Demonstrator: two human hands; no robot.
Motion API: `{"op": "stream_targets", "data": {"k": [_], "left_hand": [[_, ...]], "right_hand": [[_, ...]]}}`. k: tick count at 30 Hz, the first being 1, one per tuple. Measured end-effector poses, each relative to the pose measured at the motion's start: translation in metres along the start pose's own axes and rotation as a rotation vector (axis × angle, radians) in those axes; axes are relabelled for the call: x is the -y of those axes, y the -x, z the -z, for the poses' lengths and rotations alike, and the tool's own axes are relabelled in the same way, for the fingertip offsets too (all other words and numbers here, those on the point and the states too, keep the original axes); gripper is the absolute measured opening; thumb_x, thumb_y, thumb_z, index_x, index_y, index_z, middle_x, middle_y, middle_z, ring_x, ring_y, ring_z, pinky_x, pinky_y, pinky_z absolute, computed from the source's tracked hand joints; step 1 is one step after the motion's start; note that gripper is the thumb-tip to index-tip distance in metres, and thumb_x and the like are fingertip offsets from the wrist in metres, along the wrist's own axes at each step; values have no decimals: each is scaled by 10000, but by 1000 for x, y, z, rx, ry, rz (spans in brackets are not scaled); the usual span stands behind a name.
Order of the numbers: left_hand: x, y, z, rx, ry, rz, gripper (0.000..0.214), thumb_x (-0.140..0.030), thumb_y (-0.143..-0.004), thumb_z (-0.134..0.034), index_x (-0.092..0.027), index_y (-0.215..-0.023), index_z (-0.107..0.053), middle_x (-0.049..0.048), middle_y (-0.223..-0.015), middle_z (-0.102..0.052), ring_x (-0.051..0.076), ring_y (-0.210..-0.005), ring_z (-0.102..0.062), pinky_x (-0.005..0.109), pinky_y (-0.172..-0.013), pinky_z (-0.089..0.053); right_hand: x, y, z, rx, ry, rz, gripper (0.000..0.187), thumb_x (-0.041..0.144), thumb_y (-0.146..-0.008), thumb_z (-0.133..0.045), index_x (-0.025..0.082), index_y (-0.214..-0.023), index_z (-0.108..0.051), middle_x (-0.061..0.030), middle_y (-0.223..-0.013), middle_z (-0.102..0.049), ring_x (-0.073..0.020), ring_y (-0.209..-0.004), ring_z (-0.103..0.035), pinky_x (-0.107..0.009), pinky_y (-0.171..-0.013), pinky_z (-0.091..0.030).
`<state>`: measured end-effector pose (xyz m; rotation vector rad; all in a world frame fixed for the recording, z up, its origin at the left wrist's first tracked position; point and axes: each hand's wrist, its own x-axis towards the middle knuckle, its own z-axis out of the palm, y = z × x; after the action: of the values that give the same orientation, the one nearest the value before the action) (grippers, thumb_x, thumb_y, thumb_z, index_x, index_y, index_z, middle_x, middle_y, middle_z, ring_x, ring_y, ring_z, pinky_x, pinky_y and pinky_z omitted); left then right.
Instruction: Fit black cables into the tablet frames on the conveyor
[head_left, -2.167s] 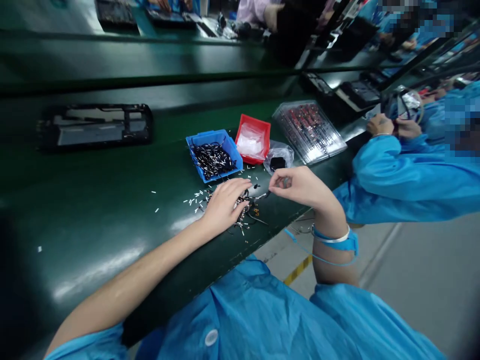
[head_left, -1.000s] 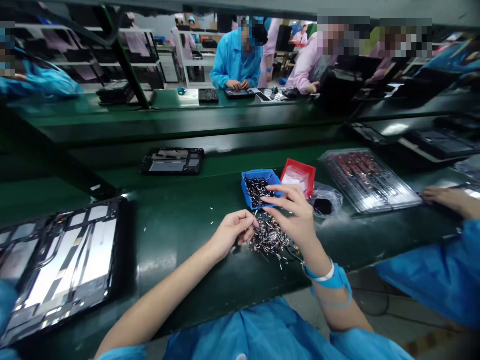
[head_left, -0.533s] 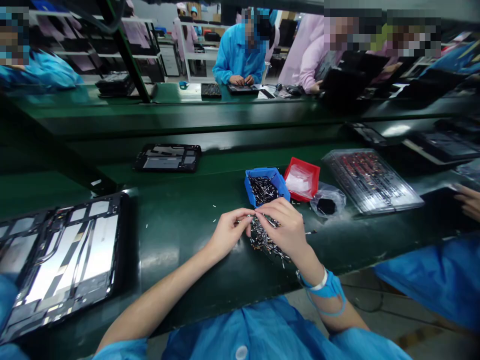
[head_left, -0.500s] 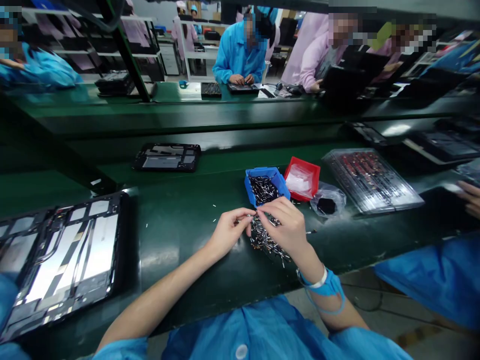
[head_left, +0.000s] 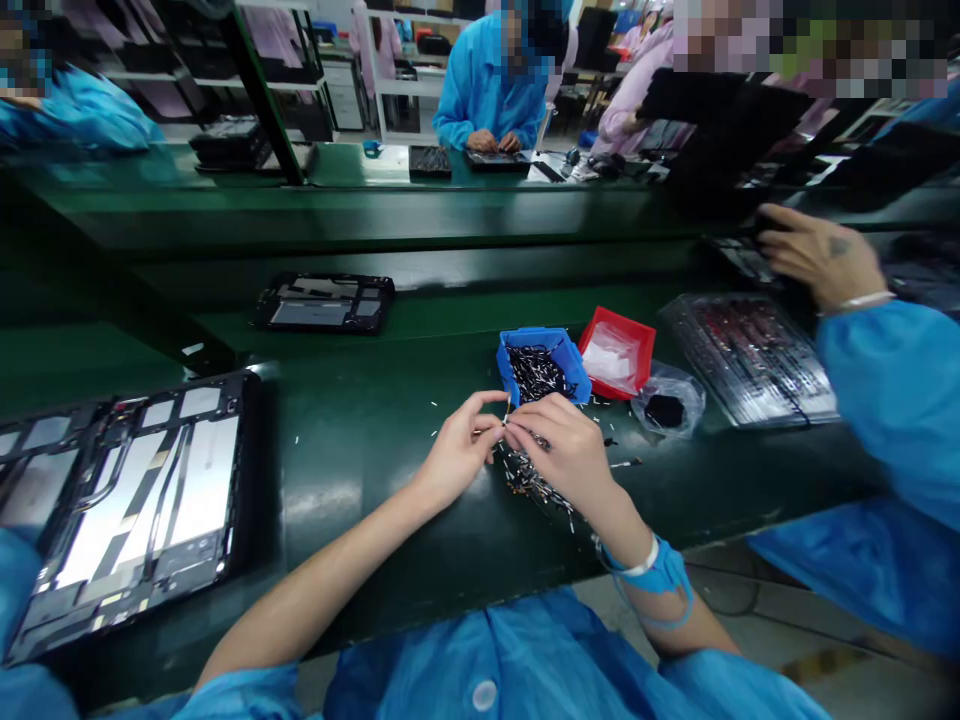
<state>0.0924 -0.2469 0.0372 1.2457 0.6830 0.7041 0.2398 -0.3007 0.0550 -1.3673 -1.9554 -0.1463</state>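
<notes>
A small wire piece [head_left: 507, 412] is pinched between the fingertips of the left hand [head_left: 459, 452] and right hand [head_left: 564, 448] (both closed), above the loose pile [head_left: 534, 478] on the tabletop [head_left: 360, 450], near the blue bin [head_left: 543, 366].

A pile of tiny parts [head_left: 536, 478] lies on the green surface [head_left: 360, 470], right under the two hands. The parts are thin and short, dark with shiny silver ends, and they lie all mixed up and pointing every way. A few white bits are scattered around the pile. The left hand [head_left: 457, 455] and the right hand [head_left: 566, 450] meet just above the pile, fingertips touching, and pinch one small part [head_left: 508, 412] between them. It is too small to see well. Just behind the hands sits a little blue bin [head_left: 544, 368], tilted a bit, full of the same dark thin parts.
</notes>
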Motion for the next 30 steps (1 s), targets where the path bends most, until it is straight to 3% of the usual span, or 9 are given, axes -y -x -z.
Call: {"op": "stream_targets", "data": {"k": [5,14,18,20,21,24,26,28,30], "left_hand": [[-7,4,1,83,-270,-114,474,-199,-865,-499,-155,-1333,-436,-18,-695,-645,121,-624,-547,223,-612,-398],[-3,7,1,219,-483,-196,540,-142,-869,-419,-154,-1405,-360,-21,-699,-592,142,-692,-566,267,-739,-418],[-4,4,3,254,-308,-85,567,-199,-876,-460,-172,-1430,-346,-23,-668,-588,129,-642,-529,249,-662,-394],[-3,1,5,267,-142,-32,625,-253,-867,-507,-174,-1454,-310,-31,-633,-573,117,-593,-499,229,-582,-355],[-2,0,6,272,-62,-13,663,-278,-857,-535,-170,-1464,-291,-37,-614,-560,111,-570,-485,220,-549,-335],[2,-2,7,284,107,36,754,-328,-826,-608,-155,-1475,-266,-46,-581,-539,100,-532,-474,199,-485,-304],[4,-1,6,296,155,72,768,-345,-811,-640,-152,-1466,-287,-44,-577,-547,95,-515,-472,191,-466,-303],[2,-4,9,340,160,102,764,-373,-808,-645,-150,-1458,-310,-33,-584,-568,102,-509,-493,190,-456,-313],[-4,-16,22,350,51,100,710,-395,-831,-610,-146,-1443,-348,13,-652,-632,137,-575,-571,204,-477,-370]], "right_hand": [[-4,3,11,15,-37,-19,135,158,-877,-580,200,-801,-683,-36,-784,-725,-159,-726,-617,-305,-666,-516],[2,9,9,147,15,-45,245,153,-879,-522,200,-685,-665,-29,-700,-703,-164,-701,-604,-295,-632,-477],[-37,11,24,-17,194,-243,198,202,-854,-536,196,-728,-689,-30,-657,-675,-160,-612,-580,-299,-596,-451],[-58,13,34,-151,420,-438,202,196,-844,-517,175,-844,-718,-66,-659,-668,-206,-628,-572,-331,-574,-419],[-64,13,36,-167,470,-463,228,193,-834,-527,154,-953,-718,-91,-708,-681,-233,-685,-584,-345,-584,-418],[-59,14,31,-36,292,-222,291,238,-860,-567,205,-1128,-676,-75,-869,-708,-230,-819,-603,-347,-658,-470],[-42,13,19,70,92,-12,235,206,-892,-544,241,-1067,-697,-38,-819,-697,-180,-767,-595,-307,-651,-484],[-27,11,7,47,19,80,200,154,-896,-537,221,-934,-721,-30,-730,-667,-156,-697,-567,-279,-609,-476],[-22,9,-2,-25,8,81,179,118,-880,-555,196,-863,-715,-39,-717,-660,-153,-684,-558,-278,-602,-478]]}}
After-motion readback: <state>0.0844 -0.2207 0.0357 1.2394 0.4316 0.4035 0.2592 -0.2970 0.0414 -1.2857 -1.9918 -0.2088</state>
